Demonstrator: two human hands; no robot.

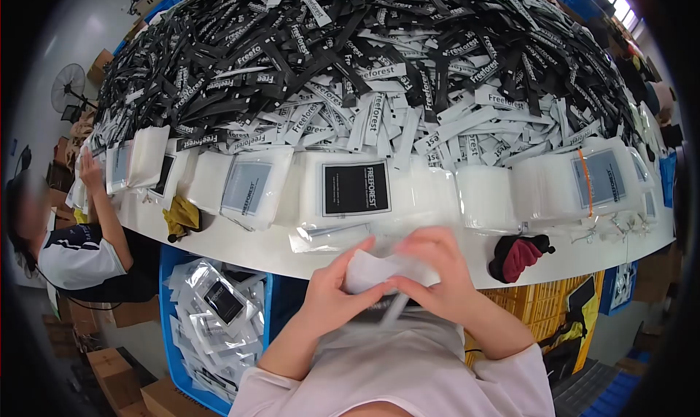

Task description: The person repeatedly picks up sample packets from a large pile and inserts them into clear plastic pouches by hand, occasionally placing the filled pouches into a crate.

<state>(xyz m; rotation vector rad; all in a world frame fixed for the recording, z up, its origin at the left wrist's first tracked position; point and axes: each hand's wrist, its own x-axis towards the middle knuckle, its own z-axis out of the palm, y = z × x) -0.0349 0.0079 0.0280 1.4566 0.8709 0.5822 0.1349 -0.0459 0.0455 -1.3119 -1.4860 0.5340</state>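
Note:
Close to my chest, at the table's front edge, my left hand [334,289] grips a crumpled white plastic bag [368,273], thumb in front and fingers behind. The other side of this bag is between the thumb and fingers of my right hand [436,271], which is blurred by motion. A pale strip below the hands is smeared too. Just beyond them, a clear bag with white sticks [332,236] lies on the table. Behind it is a stack of translucent bags [419,198], with a black FREEFOREST label [355,188] on top.
A large heap of black and white sachets [350,74] covers the back of the table [292,260]. More bag stacks [569,180] line its front. A blue bin [166,322] of filled bags stands lower left, a yellow crate [503,308] lower right. A co-worker [80,256] is at left.

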